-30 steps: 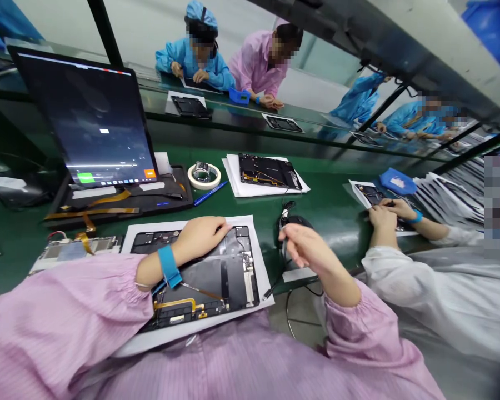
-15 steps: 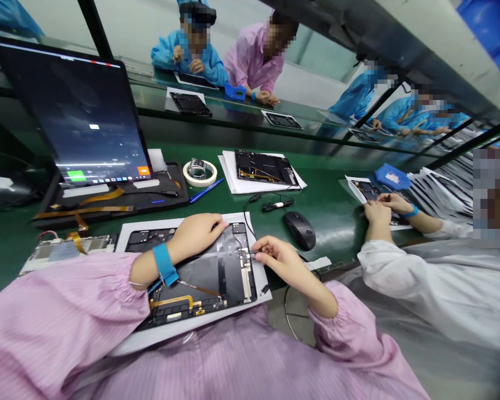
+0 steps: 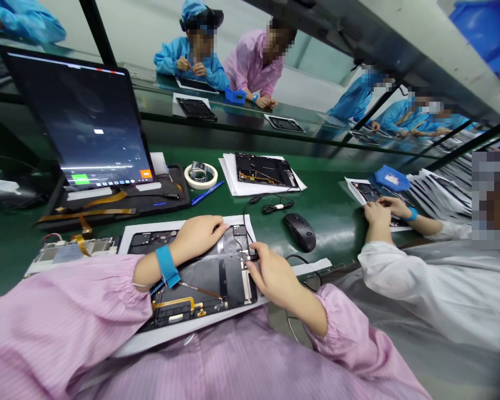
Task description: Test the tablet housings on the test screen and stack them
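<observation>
An opened tablet (image 3: 200, 278), its circuit parts and orange flex cables exposed, lies on a white sheet (image 3: 250, 219) in front of me. My left hand (image 3: 198, 236), with a blue wrist strap (image 3: 166, 265), rests over the tablet's far edge. Its fingers are bent down and pressed together; what they hold, if anything, is hidden. At the tablet's right edge, my right hand (image 3: 273, 275) pinches a black cable plug (image 3: 254, 256) between thumb and fingers. The plug's tip is at the small circuit board (image 3: 245, 258); whether it is seated I cannot tell.
A lit screen (image 3: 91, 122) stands on a black base at left. Beyond the tablet are tape rolls (image 3: 200, 176), a blue pen (image 3: 207, 193), another opened tablet (image 3: 266, 169) and a mouse (image 3: 300, 231). To the right, a co-worker's hands (image 3: 383, 211) work on a similar device.
My right hand has shifted left and closed in over the plug at the tablet's edge. A loose cable end near the tablet's lower right corner is now out of sight. My left hand stays put.
</observation>
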Available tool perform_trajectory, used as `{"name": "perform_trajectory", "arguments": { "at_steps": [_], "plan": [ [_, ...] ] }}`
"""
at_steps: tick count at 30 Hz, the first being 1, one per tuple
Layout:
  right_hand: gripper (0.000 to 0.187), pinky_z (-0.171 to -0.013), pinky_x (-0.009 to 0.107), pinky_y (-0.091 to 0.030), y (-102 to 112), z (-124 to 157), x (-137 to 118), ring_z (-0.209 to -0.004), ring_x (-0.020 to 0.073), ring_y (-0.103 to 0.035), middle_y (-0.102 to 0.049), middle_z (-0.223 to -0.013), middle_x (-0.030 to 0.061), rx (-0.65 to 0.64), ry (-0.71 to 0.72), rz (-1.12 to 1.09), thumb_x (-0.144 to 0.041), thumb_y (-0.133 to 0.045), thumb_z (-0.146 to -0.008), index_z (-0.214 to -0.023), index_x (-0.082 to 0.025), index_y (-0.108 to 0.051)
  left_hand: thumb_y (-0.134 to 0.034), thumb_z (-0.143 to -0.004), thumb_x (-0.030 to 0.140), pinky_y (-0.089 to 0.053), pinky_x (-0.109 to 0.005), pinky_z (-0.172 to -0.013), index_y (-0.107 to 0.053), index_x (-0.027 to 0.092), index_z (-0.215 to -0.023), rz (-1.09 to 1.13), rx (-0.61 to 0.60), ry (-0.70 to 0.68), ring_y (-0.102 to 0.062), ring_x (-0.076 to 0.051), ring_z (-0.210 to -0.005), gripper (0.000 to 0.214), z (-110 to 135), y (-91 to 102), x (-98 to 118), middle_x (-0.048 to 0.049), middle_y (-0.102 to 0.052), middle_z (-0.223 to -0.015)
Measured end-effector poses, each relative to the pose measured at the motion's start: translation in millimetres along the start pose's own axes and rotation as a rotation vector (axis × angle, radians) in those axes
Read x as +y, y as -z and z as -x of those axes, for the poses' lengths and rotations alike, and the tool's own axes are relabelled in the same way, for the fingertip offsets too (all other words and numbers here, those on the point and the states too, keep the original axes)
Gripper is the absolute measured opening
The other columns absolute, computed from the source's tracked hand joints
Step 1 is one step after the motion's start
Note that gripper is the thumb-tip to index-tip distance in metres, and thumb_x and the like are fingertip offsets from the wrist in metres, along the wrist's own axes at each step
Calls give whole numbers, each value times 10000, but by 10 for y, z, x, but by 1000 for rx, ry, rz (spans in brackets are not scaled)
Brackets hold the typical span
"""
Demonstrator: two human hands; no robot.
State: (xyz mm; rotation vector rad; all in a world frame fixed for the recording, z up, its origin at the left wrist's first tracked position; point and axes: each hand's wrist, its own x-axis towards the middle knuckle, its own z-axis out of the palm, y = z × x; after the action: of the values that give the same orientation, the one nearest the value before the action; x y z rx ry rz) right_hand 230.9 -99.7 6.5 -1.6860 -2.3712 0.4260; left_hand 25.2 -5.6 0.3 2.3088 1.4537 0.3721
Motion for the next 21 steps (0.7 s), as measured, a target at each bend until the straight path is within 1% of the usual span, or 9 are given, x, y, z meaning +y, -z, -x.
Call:
{"name": "perform_trajectory", "arguments": {
  "at_steps": [4, 5, 7, 9, 10, 12, 14, 17, 21],
  "plan": [
    [339, -663, 318, -463, 67, 6, 73, -697, 206, -618, -623, -754, 47, -7, 24, -27, -312, -438, -927, -1215, -133, -447, -339, -927, 446, -359, -285, -607, -631, 206, -796, 3, 7, -12, -616, -212, -775, 400, 8, 5, -3, -47, -696, -840],
    [318, -665, 318, -466, 122, 3, 160, -697, 202, -612, -620, -752, 41, 44, 30, -28, -331, -448, -926, -1188, -154, -476, -337, -928, 445, -364, -285, -613, -633, 206, -799, 7, 8, -17, -618, -215, -786, 402, 8, 4, -6, -49, -697, -847],
    [246, -743, 353, -477, 245, -5, 418, -790, 217, -611, -628, -823, 62, 281, 5, 11, -342, -458, -919, -1093, -186, -536, -336, -930, 445, -373, -286, -622, -635, 205, -804, 19, 11, -28, -622, -218, -802, 404, 5, 0, -13, -50, -697, -856],
    [219, -893, 434, -449, 340, -16, 736, -982, 263, -579, -620, -994, 115, 572, -61, 98, -333, -474, -898, -1038, -184, -554, -341, -931, 445, -383, -284, -627, -637, 205, -802, 28, 21, -36, -624, -215, -798, 403, -1, -8, -19, -51, -697, -851],
    [270, -947, 470, -425, 364, -21, 889, -1069, 287, -547, -596, -1088, 139, 622, -72, 138, -350, -502, -875, -1074, -173, -543, -344, -932, 444, -388, -284, -631, -639, 205, -803, 30, 29, -39, -624, -214, -795, 401, -3, -11, -18, -52, -697, -848],
    [438, -1009, 489, -399, 360, -32, 1136, -1187, 304, -489, -520, -1248, 177, 606, -53, 160, -380, -529, -847, -1209, -138, -478, -353, -934, 441, -400, -285, -645, -644, 204, -806, 30, 50, -37, -627, -214, -798, 397, -2, -14, -9, -55, -699, -847],
    [527, -1033, 471, -397, 303, -49, 1286, -1217, 294, -478, -486, -1301, 187, 598, -30, 149, -380, -514, -848, -1294, -119, -413, -362, -935, 441, -410, -287, -662, -653, 203, -810, 28, 61, -31, -632, -214, -811, 397, 1, -13, 7, -59, -705, -851],
    [571, -1044, 500, -381, 200, -103, 1418, -1214, 327, -477, -492, -1279, 203, 718, -43, 169, -426, -501, -841, -1303, -101, -412, -382, -930, 448, -415, -281, -665, -666, 206, -812, 30, 63, -24, -636, -207, -810, 392, -18, -16, 16, -59, -712, -850],
    [585, -1049, 516, -374, 134, -199, 1567, -1247, 363, -449, -452, -1325, 214, 667, -11, 214, -490, -440, -853, -1293, -103, -432, -420, -917, 438, -412, -279, -642, -669, 211, -806, 24, 93, -27, -641, -198, -796, 355, -68, -32, -18, -48, -717, -853]
  ]
}}
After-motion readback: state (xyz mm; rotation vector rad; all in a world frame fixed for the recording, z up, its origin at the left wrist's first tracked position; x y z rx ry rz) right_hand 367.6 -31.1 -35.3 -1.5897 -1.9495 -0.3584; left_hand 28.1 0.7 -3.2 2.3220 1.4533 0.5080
